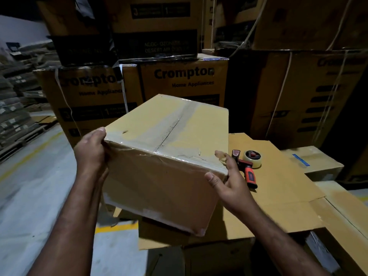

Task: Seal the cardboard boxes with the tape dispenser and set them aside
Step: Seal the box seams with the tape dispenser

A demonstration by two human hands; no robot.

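Observation:
A plain brown cardboard box (169,148), its top seam covered with clear tape, is tilted and lifted off the flat cardboard sheet (278,196) below. My left hand (91,152) grips its near left corner, thumb on the top edge. My right hand (229,180) holds the near right corner, fingers wrapped around the edge. The tape dispenser (248,164), red and black with a roll of clear tape, lies on the sheet just right of the box, untouched.
Large printed appliance cartons (183,80) stack high behind and to the right. Two smaller sealed boxes (312,162) sit at the right. Grey floor with yellow lines (29,166) opens on the left, with stacked flat cardboard at the far left.

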